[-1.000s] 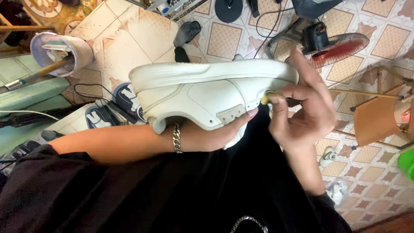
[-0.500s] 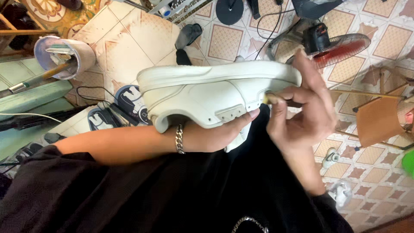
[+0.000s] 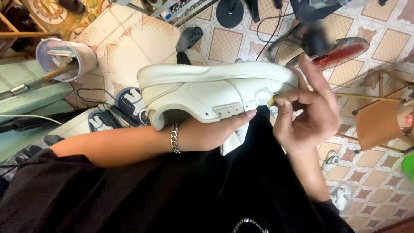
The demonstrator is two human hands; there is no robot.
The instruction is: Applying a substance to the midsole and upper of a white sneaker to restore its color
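Observation:
A white sneaker (image 3: pixel 211 92) lies on its side in front of me, sole edge up, toe to the right. My left hand (image 3: pixel 211 133) reaches into its opening from below and holds it; a silver chain bracelet (image 3: pixel 174 139) circles that wrist. My right hand (image 3: pixel 308 110) pinches a small yellowish tool (image 3: pixel 272 100) between thumb and forefinger, its tip pressed against the toe end of the sneaker by the sole seam. What the tool is exactly cannot be made out. My lap in black clothing (image 3: pixel 172 194) fills the lower view.
A lilac cup with brushes (image 3: pixel 64 58) stands at the upper left on a tiled floor (image 3: pixel 129 47). A floor fan (image 3: pixel 327 45) lies upper right, cables beside it. A small wooden stool (image 3: pixel 377 125) is at the right. Dark slippers (image 3: pixel 129 103) lie behind the sneaker.
The sneaker has shifted slightly left and down in my left hand. My right hand keeps the tool at the toe seam, with little other movement.

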